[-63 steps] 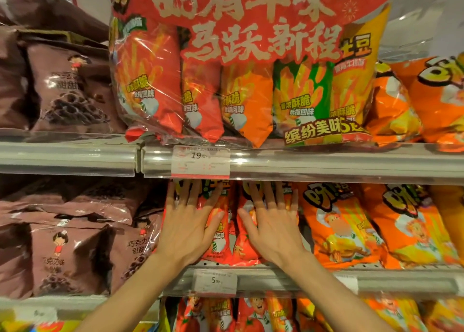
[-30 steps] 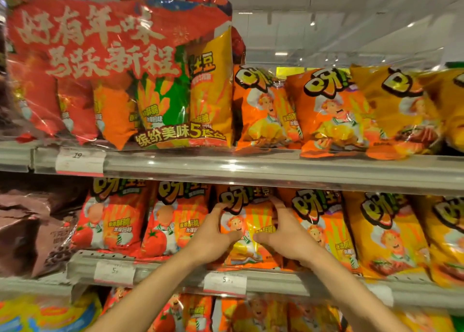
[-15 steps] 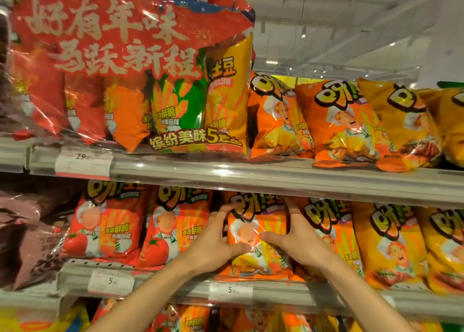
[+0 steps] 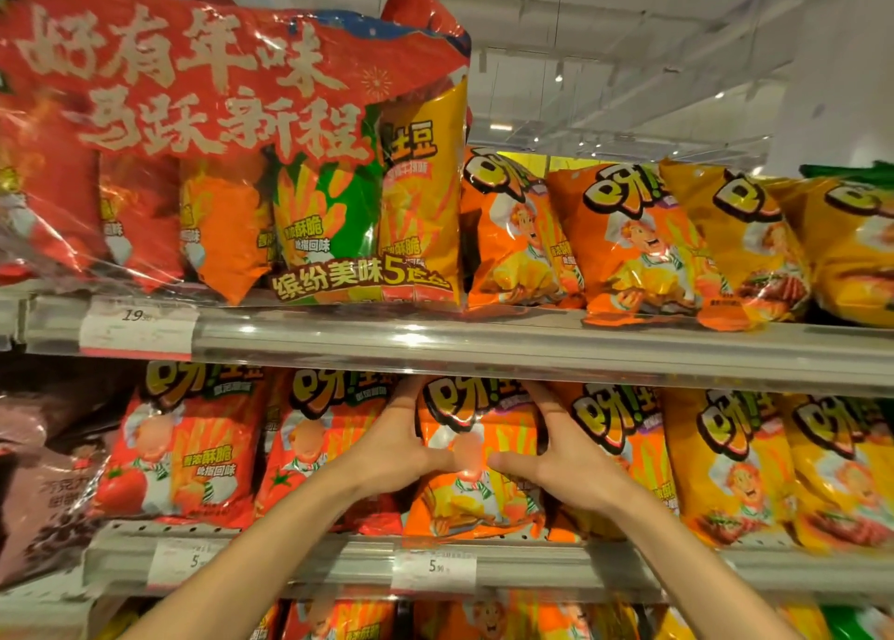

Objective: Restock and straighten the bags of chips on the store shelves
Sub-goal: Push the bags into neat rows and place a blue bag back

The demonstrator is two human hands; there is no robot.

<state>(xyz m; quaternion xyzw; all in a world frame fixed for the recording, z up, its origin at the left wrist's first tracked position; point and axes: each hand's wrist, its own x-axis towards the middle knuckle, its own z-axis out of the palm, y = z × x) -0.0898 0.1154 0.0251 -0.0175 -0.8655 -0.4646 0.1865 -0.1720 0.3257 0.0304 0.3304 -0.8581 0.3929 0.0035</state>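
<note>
Two hands framed a single orange bag [image 4: 476, 455] on the middle shelf [image 4: 532, 567], one on each flank. The left hand [image 4: 394, 451] lay against the bag's left edge with its fingers reaching up and back beside the bag and its thumb laid across the front panel. The right hand [image 4: 563, 455] mirrored it on the right edge, thumb pointing inward. The thumb tips sat near each other on the bag's face, apart and not touching. Whether the fingers curled behind the bag could not be told, since the bag hid them; the grip read as a squeeze from both sides with thumbs pressing the front.

The bag stood upright, its long axis vertical, its bottom resting just behind the shelf lip above a price tag [image 4: 434, 567]. It sat straight ahead of the person, between the two forearms, so neither hand was nearer than the other. Its top reached close under the upper shelf rail [image 4: 532, 349].

A red bag [image 4: 314, 451] stood just beside it on the left and another orange bag [image 4: 614, 446] on the right, both touching or nearly touching the backs of the hands. The held bag seemed to tilt slightly, its top leaning left of its base. Squaring it probably called for an even push from both sides and a small turn toward the right.
</note>
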